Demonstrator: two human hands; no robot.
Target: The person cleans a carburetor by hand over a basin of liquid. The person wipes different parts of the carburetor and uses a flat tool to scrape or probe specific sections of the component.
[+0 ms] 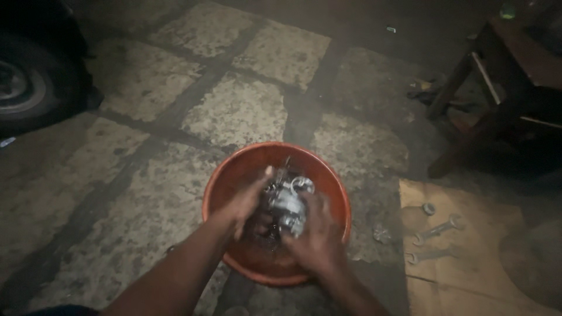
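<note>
An orange plastic basin (234, 169) sits on the stone-paved ground, with dark liquid in its bottom. Over it I hold a grey metal engine part (287, 205), lumpy and shiny, with small fittings on top. My left hand (246, 202) grips its left side, thumb raised. Its right and lower side is wrapped by my right hand (319, 234). Both forearms reach in from the bottom of the view.
Two wrenches (436, 229) and a small nut (429, 208) lie on a cardboard sheet (468, 275) to the right. A dark wooden stool (497, 88) stands at the upper right. A vehicle wheel (23, 88) is at the left edge.
</note>
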